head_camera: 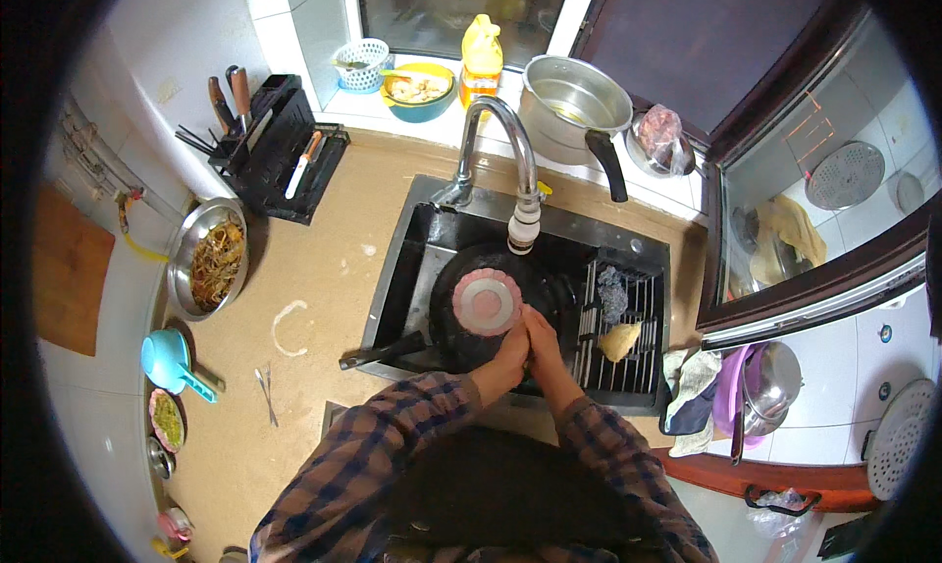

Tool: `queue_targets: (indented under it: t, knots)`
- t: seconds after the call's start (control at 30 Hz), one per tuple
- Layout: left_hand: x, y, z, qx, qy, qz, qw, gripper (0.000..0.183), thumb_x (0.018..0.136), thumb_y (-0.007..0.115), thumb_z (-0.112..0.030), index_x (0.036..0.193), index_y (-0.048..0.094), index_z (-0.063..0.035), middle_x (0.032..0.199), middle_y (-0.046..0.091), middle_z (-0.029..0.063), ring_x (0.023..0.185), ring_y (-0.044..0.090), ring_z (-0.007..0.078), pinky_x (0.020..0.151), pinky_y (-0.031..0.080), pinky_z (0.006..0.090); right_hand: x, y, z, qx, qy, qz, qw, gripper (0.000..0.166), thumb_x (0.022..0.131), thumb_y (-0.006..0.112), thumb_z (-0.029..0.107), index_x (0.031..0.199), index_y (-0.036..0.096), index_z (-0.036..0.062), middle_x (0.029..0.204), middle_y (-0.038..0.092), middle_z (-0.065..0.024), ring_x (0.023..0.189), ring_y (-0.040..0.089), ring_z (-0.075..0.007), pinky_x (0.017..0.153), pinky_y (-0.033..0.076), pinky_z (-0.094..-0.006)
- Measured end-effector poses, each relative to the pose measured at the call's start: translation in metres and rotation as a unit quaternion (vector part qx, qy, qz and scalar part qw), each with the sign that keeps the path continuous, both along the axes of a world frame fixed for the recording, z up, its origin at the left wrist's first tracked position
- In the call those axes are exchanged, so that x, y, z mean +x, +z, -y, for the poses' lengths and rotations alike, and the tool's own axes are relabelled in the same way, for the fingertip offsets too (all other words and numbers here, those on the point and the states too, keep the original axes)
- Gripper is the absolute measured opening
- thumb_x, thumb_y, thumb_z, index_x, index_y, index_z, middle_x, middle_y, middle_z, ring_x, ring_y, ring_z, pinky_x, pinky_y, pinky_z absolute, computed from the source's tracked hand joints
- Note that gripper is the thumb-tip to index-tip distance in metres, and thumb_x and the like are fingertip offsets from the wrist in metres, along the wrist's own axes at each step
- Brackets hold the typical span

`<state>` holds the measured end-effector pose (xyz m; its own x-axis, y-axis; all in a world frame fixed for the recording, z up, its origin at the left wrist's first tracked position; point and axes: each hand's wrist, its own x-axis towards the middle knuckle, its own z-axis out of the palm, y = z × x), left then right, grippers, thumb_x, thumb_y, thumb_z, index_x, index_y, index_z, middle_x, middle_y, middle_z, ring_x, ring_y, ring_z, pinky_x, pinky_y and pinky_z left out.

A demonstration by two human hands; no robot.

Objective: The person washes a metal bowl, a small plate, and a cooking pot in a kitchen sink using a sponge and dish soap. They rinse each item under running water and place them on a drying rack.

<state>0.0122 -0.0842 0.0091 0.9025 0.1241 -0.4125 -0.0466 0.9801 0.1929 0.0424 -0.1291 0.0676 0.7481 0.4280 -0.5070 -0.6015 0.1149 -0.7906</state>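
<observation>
A pink scalloped plate [487, 302] with a pale ring is held over the sink [397, 268], above a dark wok [450, 342] that sits in the basin. My left hand [508, 358] and my right hand [543, 338] come together at the plate's lower right edge, both gripping it; some fingers are hidden. The wok's black handle [383, 351] crosses the sink's left rim. Above the plate hangs the spout [524, 228] of a chrome faucet [469, 151]. On a wire rack [589, 357] at the right lie a steel wool scrubber [612, 294] and a yellowish sponge [620, 341].
Left on the counter [316, 298] are a knife rack [276, 151], a steel bowl of food [218, 261] and a turquoise ladle [168, 360]. A pressure cooker pot [574, 106] and yellow bottle [481, 62] line the sill. An open window sash [817, 298] juts in at right, above cloths [690, 394].
</observation>
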Motion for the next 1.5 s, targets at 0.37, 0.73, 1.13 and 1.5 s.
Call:
queue_targets:
  t: [0.37, 0.73, 1.13, 1.5]
  knots:
    - [0.009, 0.043, -0.034, -0.053, 0.015, -0.040, 0.998, 0.041, 0.087, 0.039, -0.045, 0.117, 0.041, -0.0166, 0.110, 0.050, 0.0009, 0.103, 0.047, 0.0186, 0.087, 0.039, 0.0359, 0.004, 0.007, -0.014, -0.094, -0.034, 0.361, 0.927, 0.019, 0.078, 0.056, 0.010, 0.095, 0.052, 0.0046, 0.083, 0.057, -0.0050, 0.074, 0.052, -0.0116, 0.067, 0.043, -0.0238]
    - [-0.037, 0.069, -0.064, 0.150, -0.052, -0.176, 0.972, 0.056, 0.088, 0.042, -0.042, 0.130, 0.028, -0.0087, 0.133, 0.026, 0.0159, 0.121, 0.027, 0.0296, 0.099, 0.025, 0.0426, 0.046, 0.002, -0.010, 0.086, -0.077, -0.052, 0.992, 0.015, 0.086, 0.049, 0.024, 0.081, 0.045, 0.0102, 0.056, 0.040, -0.0005, 0.041, 0.039, -0.0108, 0.033, 0.030, -0.0249]
    - [-0.036, 0.071, -0.075, 0.468, -0.050, -0.163, 0.867, 0.034, 0.083, 0.055, -0.027, 0.109, 0.051, -0.0059, 0.094, 0.056, 0.0034, 0.082, 0.050, 0.0089, 0.072, 0.040, 0.0254, 0.044, 0.016, -0.025, 0.106, 0.109, -0.140, 0.978, 0.028, 0.083, 0.050, 0.029, 0.099, 0.049, 0.0059, 0.069, 0.048, -0.0025, 0.053, 0.047, -0.0127, 0.043, 0.039, -0.0246]
    - [-0.073, 0.137, -0.189, 0.274, -0.145, 0.102, 0.945, 0.037, 0.080, 0.058, -0.015, 0.111, 0.047, 0.0013, 0.103, 0.055, 0.0085, 0.093, 0.054, 0.0152, 0.081, 0.044, 0.0279, 0.037, 0.137, -0.075, -0.104, 0.355, 0.485, 0.793, 0.043, 0.073, 0.059, 0.019, 0.111, 0.046, 0.0030, 0.096, 0.058, -0.0164, 0.085, 0.057, -0.0256, 0.074, 0.044, -0.0317]
